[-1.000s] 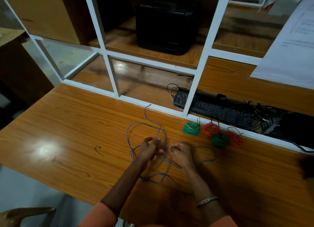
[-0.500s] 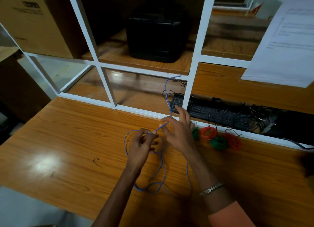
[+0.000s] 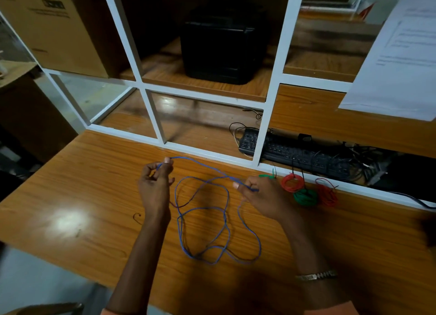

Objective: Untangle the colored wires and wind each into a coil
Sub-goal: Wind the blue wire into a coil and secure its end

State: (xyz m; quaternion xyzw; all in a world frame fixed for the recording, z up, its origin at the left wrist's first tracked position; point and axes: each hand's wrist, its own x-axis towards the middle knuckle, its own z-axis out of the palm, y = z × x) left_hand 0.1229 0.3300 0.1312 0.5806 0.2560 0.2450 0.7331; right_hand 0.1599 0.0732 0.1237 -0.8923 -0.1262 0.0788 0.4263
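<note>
A blue wire [image 3: 203, 220] is held above a wooden table [image 3: 70, 177] by both hands. One end is pinched between the thumb and forefinger of the left hand [image 3: 155, 185], whose other fingers are loosely curled; a point further along is pinched by the curled fingers of the right hand [image 3: 262, 196], on whose wrist a metal bracelet [image 3: 316, 275] is worn. Between the two hands the wire is stretched in a nearly straight run, while the remainder is left in loose, overlapping loops on the table below and between the forearms. Just right of the right hand, four wound coils are laid near the table's back edge: a green coil [image 3: 267, 176] partly hidden behind the hand, a red coil [image 3: 292, 182], a second green coil [image 3: 306, 196] touching it, and a second red coil [image 3: 326, 193]. Behind the table a white-framed shelf unit [image 3: 273, 97] is seen; a black box [image 3: 224, 43] is kept in its upper middle compartment, a cardboard box [image 3: 54, 26] in the upper left one, and a black keyboard [image 3: 295, 152] with tangled cables in the lower right.
</note>
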